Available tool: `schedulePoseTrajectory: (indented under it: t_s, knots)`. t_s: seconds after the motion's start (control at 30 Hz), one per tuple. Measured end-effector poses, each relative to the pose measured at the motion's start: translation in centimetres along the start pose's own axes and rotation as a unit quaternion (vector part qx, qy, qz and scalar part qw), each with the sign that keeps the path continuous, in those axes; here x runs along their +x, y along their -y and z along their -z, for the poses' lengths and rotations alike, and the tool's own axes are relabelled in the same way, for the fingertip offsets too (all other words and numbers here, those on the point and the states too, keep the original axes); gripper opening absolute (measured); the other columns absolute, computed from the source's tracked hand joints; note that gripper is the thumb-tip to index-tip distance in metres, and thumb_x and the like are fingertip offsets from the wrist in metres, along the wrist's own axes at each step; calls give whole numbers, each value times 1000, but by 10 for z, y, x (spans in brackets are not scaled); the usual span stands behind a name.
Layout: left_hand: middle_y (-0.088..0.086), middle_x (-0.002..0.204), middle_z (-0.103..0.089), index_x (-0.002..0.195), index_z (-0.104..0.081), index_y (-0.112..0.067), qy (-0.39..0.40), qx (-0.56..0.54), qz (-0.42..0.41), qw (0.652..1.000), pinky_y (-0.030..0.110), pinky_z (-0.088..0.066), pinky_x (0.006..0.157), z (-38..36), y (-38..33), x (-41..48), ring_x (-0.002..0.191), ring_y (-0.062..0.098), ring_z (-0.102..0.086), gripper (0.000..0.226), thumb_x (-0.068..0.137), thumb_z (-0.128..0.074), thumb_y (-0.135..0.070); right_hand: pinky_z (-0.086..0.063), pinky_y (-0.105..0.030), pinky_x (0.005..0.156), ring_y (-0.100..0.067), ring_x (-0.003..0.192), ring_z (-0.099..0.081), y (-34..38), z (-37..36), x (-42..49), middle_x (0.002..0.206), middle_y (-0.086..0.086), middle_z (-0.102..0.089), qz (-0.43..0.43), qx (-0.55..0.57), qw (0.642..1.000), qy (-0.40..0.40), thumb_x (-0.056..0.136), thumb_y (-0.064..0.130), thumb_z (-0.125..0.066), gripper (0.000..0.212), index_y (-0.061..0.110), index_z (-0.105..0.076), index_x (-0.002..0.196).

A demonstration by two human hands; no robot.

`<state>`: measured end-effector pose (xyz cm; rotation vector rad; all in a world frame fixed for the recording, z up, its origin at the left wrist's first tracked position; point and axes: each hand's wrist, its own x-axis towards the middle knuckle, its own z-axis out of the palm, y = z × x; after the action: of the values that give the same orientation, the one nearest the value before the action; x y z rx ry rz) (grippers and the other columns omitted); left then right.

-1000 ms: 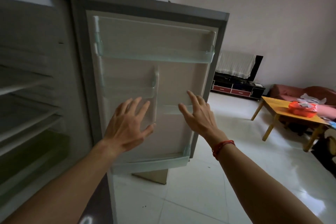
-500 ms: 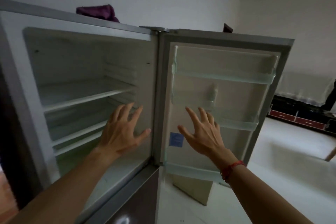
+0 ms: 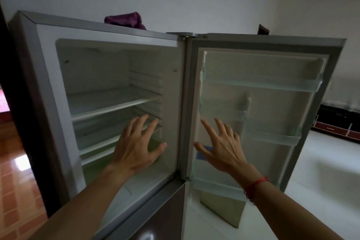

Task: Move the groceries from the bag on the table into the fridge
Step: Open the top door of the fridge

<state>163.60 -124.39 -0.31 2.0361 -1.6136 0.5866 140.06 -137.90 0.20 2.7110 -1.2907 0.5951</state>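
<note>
Nearest the viewer, two bare forearms reach forward; a red cord bracelet (image 3: 255,186) circles the right wrist. The left hand (image 3: 136,146) is raised before the open upper compartment of the fridge (image 3: 48,76), fingers straight and spread, holding nothing. The right hand (image 3: 222,148) is likewise spread and holding nothing, in front of the inner liner of the upper door (image 3: 272,119), near a blue sticker (image 3: 201,155). Whether either palm touches a surface cannot be told.

The door stands swung wide to the right. The groceries, their bag and the table lie outside this view.

The step in hand appears to be readying the fridge for loading.

1. Confirm that the door rests wide enough not to swing back while both hands are away.
2. Reserve the glass shelf (image 3: 109,101) for heavier items and the door bin (image 3: 261,84) for slim, upright ones.
3. Leave the lower door (image 3: 161,218) closed.

Farther back, a purple cloth (image 3: 124,20) lies on the fridge top; it likely needs no handling. A low dark cabinet (image 3: 339,121) stands beyond, at the far right.
</note>
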Motion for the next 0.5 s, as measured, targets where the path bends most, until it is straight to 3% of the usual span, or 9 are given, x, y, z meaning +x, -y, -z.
schedulePoseTrajectory:
  t_s: [0.1,0.3,0.4,0.5]
  knots:
    - [13,149,-41,145,-45,-20,4,-6,-9,1000,48,-39,107,-8,-13,7,135,34,-38,80,83,-38,-70,-25,-54,119,-36,152,-15,-14,0,1,169,-12,-7,-6,-7,1000,0,77,85,-7,92,44,1,159]
    - [13,150,-38,148,-40,-19,9,-39,-48,998,49,-39,109,-26,-44,26,138,32,-35,83,84,-37,-71,-27,-54,117,-37,151,-18,-41,5,-6,168,-12,-10,-41,-5,999,0,91,78,-34,83,44,1,159]
    - [16,149,-40,148,-42,-18,17,-65,-80,994,49,-37,109,-36,-62,39,136,35,-36,83,83,-36,-70,-27,-53,116,-37,150,-22,-53,15,-21,168,-13,-12,-83,-23,996,-6,91,77,-36,84,42,-1,159]
    - [14,152,-38,148,-41,-19,30,-99,-113,988,49,-34,110,-48,-81,50,138,36,-34,83,83,-36,-70,-26,-54,117,-37,150,-21,-65,25,-43,167,-14,-13,-133,-52,990,-5,84,84,-26,88,43,-3,159]
